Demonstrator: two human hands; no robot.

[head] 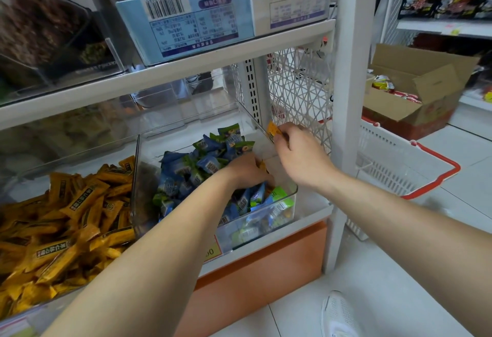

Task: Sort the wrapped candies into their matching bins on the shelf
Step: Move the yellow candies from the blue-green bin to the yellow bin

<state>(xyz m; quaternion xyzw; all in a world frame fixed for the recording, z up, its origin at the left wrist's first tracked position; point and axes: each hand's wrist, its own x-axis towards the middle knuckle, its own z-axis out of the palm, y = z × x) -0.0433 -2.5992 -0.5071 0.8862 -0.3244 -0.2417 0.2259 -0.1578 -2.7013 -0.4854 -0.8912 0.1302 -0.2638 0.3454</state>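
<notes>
In blue-candy bin (pixel 295 198): left hand (pixel 245 171) grip buried, unclear — right hand (pixel 300 155) pinches orange candy (pixel 273 130).

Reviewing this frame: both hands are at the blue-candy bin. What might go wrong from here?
1. The right hand pinches an orange candy by one end at the right edge of the blue bin. A slip could drop it back among the blue candies or outside the bin.
2. The left hand is sunk into that pile near the front rim, so raking could push pieces over it.
</notes>
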